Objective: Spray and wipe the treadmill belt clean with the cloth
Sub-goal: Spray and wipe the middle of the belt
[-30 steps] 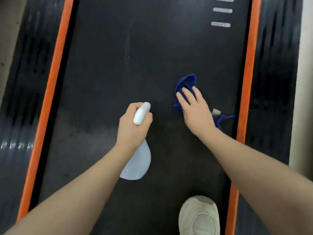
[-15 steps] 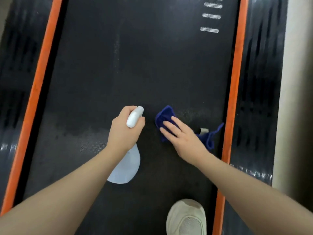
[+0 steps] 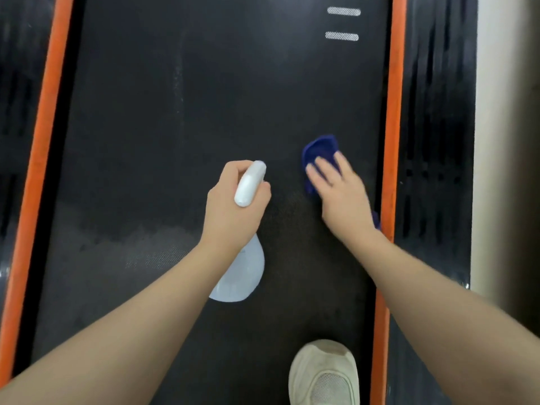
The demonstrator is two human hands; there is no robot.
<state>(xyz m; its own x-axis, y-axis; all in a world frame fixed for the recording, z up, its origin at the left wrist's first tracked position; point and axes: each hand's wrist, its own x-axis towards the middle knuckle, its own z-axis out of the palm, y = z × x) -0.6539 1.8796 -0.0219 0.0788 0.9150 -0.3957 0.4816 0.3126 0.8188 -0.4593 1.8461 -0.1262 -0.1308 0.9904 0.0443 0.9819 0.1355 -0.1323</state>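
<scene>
The black treadmill belt fills the view, with a paler damp patch on its lower left. My left hand grips a white spray bottle by its neck, nozzle pointing away from me, over the belt's middle. My right hand lies flat with fingers spread, pressing a blue cloth onto the belt near the right edge. Most of the cloth is hidden under the palm; a small corner shows beside the wrist.
Orange strips run along both sides of the belt, with black ribbed side rails outside them. A white shoe stands on the belt at the bottom. White dashes mark the belt at top right. Pale floor lies right of the treadmill.
My right hand slid the cloth toward me and left, then back out to the right and away, ending near the right orange strip. The left hand with the bottle barely moved.
</scene>
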